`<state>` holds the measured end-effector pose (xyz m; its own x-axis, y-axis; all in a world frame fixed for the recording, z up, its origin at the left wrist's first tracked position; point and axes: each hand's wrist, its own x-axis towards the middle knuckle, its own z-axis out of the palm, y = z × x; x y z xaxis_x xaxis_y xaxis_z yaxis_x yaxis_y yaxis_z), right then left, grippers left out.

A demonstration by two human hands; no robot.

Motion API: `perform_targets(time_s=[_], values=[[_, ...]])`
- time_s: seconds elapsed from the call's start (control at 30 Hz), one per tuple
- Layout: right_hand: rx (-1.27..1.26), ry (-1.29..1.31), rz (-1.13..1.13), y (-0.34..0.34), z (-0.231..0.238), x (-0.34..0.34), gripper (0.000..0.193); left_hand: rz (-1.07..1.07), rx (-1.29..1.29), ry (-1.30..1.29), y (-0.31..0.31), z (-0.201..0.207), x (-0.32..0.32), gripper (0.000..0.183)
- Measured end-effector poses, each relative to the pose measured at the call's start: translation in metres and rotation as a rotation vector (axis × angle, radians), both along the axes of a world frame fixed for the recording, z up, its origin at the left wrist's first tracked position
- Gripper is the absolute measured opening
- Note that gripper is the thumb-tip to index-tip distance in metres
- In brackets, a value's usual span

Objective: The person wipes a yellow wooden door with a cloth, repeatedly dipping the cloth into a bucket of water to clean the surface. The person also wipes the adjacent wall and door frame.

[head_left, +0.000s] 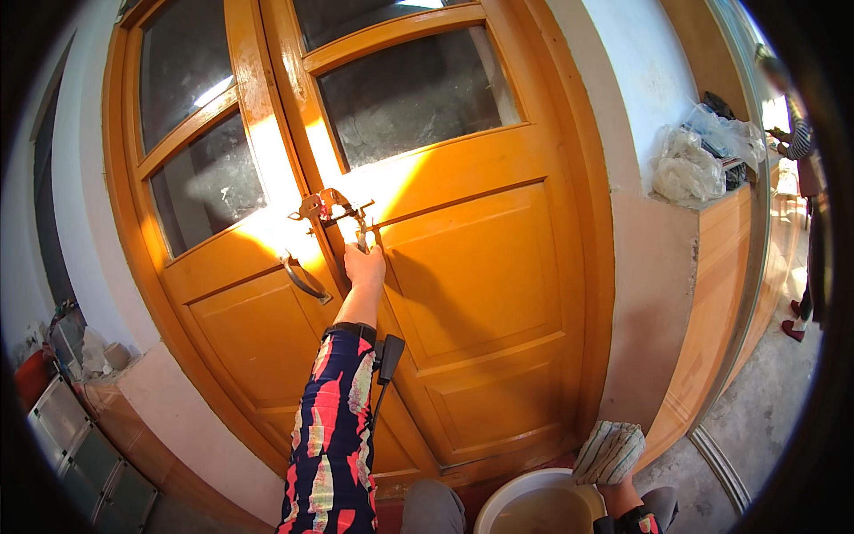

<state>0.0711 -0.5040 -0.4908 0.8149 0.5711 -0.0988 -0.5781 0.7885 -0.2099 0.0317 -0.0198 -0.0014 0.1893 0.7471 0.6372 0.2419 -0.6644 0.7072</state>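
The left hand [365,264] is at the metal latch [331,210], grip impossible to tell; the right hand [617,495] clutches a striped cloth [609,452]

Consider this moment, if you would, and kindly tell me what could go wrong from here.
The left hand is up at the metal latch, so its fingers might get pinched against the hardware.

A cord trails from the black device beside the left forearm, and it could snag if that arm moves.

The white basin sits low between the person's grey-clad knees, so a knee might knock it.
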Motion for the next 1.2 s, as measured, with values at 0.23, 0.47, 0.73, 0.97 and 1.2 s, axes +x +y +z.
perform_targets(time_s=[0.23,0.47,0.73,0.97,1.2], values=[[-0.005,0.003,0.005,-0.008,-0.005,-0.009,0.047,-0.042,-0.003,-0.040,-0.003,-0.001,-0.003,0.026],[0.009,-0.013,-0.005,-0.006,-0.006,-0.007,0.047,-0.108,-0.153,-0.004,0.003,0.004,-0.009,0.025],[0.055,-0.057,-0.005,0.009,0.004,0.002,0.047,-0.272,-0.060,0.031,-0.006,-0.003,-0.029,0.021],[0.085,-0.092,-0.012,0.008,0.007,-0.002,0.047,-0.352,-0.027,0.024,-0.016,-0.010,-0.038,0.024],[0.065,-0.117,0.009,0.000,0.003,-0.006,0.047,-0.246,0.151,-0.031,-0.016,-0.023,-0.031,0.028]])
